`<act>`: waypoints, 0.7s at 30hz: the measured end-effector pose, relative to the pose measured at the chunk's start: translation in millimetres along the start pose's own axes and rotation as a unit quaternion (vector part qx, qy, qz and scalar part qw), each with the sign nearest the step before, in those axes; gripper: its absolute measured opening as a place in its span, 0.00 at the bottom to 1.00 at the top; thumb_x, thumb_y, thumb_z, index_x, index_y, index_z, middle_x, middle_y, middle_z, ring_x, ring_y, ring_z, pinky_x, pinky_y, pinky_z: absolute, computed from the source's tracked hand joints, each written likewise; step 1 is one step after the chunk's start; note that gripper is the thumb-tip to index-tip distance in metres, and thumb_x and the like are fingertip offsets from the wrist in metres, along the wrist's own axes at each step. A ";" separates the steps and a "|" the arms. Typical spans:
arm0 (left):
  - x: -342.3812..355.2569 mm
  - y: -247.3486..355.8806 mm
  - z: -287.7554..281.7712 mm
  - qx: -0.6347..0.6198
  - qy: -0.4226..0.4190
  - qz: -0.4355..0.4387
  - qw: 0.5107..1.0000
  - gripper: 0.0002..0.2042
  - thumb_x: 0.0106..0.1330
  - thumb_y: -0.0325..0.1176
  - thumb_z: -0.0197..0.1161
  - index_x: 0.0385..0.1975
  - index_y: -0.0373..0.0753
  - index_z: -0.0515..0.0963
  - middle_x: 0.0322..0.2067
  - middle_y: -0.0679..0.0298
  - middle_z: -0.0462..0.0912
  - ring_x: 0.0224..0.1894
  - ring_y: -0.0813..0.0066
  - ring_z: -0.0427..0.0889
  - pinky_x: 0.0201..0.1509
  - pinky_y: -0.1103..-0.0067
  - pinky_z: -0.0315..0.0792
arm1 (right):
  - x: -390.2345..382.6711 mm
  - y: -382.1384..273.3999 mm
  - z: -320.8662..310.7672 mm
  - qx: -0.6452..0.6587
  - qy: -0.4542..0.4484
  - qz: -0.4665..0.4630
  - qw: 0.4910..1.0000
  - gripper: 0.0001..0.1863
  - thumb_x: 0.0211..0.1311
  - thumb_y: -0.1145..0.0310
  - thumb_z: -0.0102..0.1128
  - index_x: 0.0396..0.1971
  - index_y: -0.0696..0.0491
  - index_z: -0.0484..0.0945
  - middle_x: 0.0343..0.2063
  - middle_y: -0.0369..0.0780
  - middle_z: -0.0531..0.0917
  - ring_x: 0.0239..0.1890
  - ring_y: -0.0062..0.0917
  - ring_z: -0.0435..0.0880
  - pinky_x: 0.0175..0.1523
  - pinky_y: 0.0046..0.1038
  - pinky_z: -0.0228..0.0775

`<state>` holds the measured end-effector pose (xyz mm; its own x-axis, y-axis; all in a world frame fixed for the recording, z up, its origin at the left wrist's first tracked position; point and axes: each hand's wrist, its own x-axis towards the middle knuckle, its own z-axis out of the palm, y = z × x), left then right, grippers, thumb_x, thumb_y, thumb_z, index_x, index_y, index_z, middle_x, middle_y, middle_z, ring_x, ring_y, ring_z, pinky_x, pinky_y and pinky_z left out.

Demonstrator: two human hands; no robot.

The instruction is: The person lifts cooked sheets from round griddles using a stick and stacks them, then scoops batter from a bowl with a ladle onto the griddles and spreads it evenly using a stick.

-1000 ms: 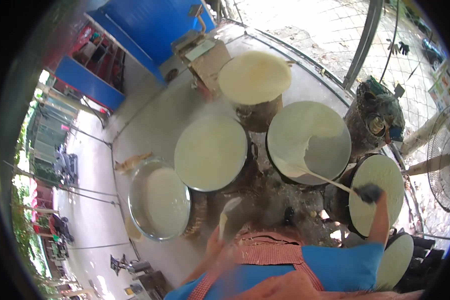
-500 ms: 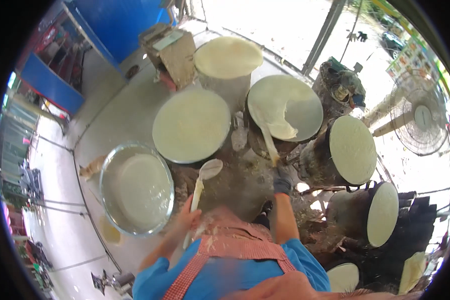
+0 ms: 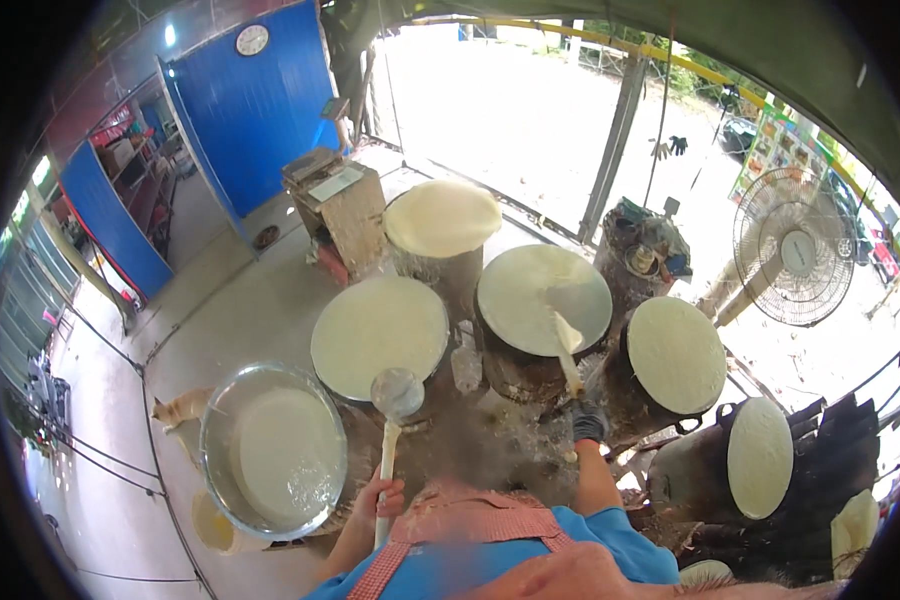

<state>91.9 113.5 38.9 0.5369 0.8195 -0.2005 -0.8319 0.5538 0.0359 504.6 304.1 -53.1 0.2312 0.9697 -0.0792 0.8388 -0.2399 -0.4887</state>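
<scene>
My left hand [image 3: 379, 497] grips the pale handle of a long ladle [image 3: 397, 392], whose round bowl hangs over the near edge of a pale round steaming surface [image 3: 380, 334]. My right hand [image 3: 589, 423], in a dark glove, holds a flat wooden spatula [image 3: 567, 347]. Its blade rests on another round steaming surface [image 3: 540, 296], which is partly bare and grey on its right. A large metal basin of white batter [image 3: 273, 455] sits to the left of my left hand.
More round pale-covered steamers stand around: one behind [image 3: 442, 217], one at the right [image 3: 676, 354], one tilted at the lower right [image 3: 759, 458]. A wooden box [image 3: 338, 205] stands at the back. A fan [image 3: 796, 250] is at the right. A cat [image 3: 178, 410] stands left of the basin.
The view has lifted, so more of the room shows. The ladle bowl has come up toward the near-left steamer. My right hand still holds the spatula on the middle steamer.
</scene>
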 end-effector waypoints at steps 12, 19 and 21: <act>42.6 -12.4 -10.5 0.058 0.046 -0.009 0.997 0.23 0.62 0.28 0.41 0.57 0.58 0.51 0.17 0.69 0.58 0.18 0.81 0.58 0.20 0.85 0.58 | 52.8 44.3 -2.9 0.168 0.063 0.100 0.979 0.16 0.54 0.59 0.44 0.37 0.51 0.74 0.25 0.44 0.78 0.28 0.32 0.76 0.33 0.31 0.64; 79.1 -11.9 -17.2 -0.054 0.073 -0.093 0.992 0.22 0.62 0.29 0.41 0.56 0.57 0.54 0.15 0.69 0.58 0.14 0.85 0.58 0.17 0.87 0.57 | 52.2 22.2 6.6 -0.052 0.015 0.059 0.997 0.18 0.52 0.56 0.48 0.35 0.54 0.75 0.30 0.48 0.77 0.37 0.38 0.74 0.42 0.32 0.64; 93.4 -13.2 -4.4 0.053 0.066 -0.084 0.993 0.22 0.62 0.29 0.42 0.56 0.57 0.54 0.14 0.70 0.57 0.14 0.85 0.58 0.16 0.87 0.56 | 64.3 57.9 -15.7 0.027 0.079 0.040 0.996 0.16 0.52 0.57 0.47 0.34 0.51 0.75 0.28 0.47 0.78 0.32 0.38 0.75 0.38 0.33 0.65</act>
<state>152.4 182.0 15.4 0.6384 0.6915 -0.3382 -0.7087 0.6995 0.0924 575.8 351.8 -72.8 0.3745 0.9271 0.0167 0.7875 -0.3085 -0.5336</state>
